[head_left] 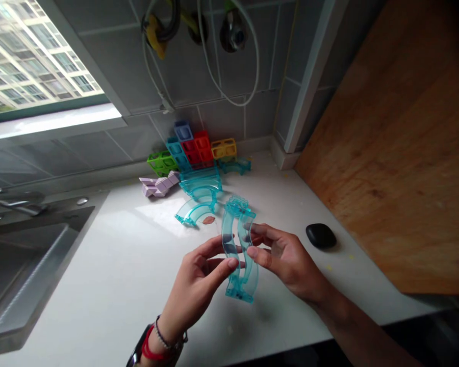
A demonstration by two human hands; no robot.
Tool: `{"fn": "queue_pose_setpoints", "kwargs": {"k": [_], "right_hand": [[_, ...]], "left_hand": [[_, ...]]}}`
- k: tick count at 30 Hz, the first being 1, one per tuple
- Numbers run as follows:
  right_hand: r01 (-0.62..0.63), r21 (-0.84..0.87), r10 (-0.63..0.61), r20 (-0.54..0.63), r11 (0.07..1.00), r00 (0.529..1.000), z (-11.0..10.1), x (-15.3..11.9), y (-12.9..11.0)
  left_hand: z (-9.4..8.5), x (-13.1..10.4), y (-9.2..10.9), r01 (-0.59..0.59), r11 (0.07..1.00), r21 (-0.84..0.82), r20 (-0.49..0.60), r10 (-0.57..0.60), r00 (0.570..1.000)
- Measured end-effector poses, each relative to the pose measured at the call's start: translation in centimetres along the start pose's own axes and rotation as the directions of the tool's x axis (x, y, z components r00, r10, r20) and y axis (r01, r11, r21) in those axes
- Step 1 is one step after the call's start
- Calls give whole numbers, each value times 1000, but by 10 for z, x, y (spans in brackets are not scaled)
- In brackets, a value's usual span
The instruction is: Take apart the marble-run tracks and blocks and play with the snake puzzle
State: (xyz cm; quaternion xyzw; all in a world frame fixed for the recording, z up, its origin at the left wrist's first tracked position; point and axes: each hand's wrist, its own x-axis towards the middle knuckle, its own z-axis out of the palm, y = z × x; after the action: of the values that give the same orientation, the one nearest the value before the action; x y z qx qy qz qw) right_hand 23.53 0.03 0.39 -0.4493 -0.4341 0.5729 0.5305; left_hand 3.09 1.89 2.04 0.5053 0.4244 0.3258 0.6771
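Note:
Above the white counter, two curved translucent teal track pieces (228, 232) stand side by side, close together at both ends. I cannot tell whether they are joined. My left hand (201, 278) pinches the left side between thumb and fingers, and my right hand (285, 257) grips the right side the same way. Just beyond lies a curved teal track piece (193, 209), beside a small reddish-brown leaf-shaped bit (208, 220). More teal track pieces (202, 183) lie stacked behind it.
By the tiled wall are red blocks (199, 150), a green block (162, 162) and a yellow block (224, 148). A folded lilac piece (159, 184) lies left of the tracks. A black rounded object (321, 235) sits right. The sink (34, 265) borders the counter; a wooden panel (398, 153) stands right.

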Motion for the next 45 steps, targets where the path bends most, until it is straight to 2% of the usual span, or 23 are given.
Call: {"fn": "queue_pose_setpoints", "kwargs": {"k": [4,6,9,12,17,21,26,29,32,36,38,40,45], "right_hand": [[-48,88,52,-38,995,998,4,2,6],[-61,154,75,-85,986,994,5,3,9],[-50,264,99,-179,963,979,5,6,11],[-22,364,107,-214,931,971,3,8,10],[5,384,58,-153,924,987,6,6,9],[22,387,38,-146,922,989,8,6,13],[54,409,41,-219,911,975,2,11,19],[19,330,46,-189,944,981,1,12,21],[-28,275,70,-142,961,987,0,10,22],[-167,266,182,-34,950,983,0,7,22],[-248,266,254,12,931,967,0,6,23],[-294,270,299,24,917,954,1,5,23],[-297,283,301,30,912,953,0,3,22]], "left_hand": [[1,0,-5,-4,999,33,-39,6,999],[1,-2,-8,-43,997,61,-135,51,990],[0,-7,-9,-149,981,127,-249,177,952],[0,-10,-8,-204,963,173,-220,240,945],[2,-5,-9,-122,990,70,-130,130,983],[-1,-3,-7,-147,989,-7,-215,142,966],[-10,-3,-7,-208,959,-193,-356,129,925],[-11,-1,-9,-271,931,-246,-443,141,886],[-11,-1,-10,-360,904,-229,-523,198,829],[-11,-5,-7,-444,880,-167,-553,290,782],[-11,-7,-5,-465,868,-173,-549,307,777],[-11,-8,-4,-461,861,-213,-531,294,794],[-12,-8,-9,-469,846,-255,-476,312,822]]}}
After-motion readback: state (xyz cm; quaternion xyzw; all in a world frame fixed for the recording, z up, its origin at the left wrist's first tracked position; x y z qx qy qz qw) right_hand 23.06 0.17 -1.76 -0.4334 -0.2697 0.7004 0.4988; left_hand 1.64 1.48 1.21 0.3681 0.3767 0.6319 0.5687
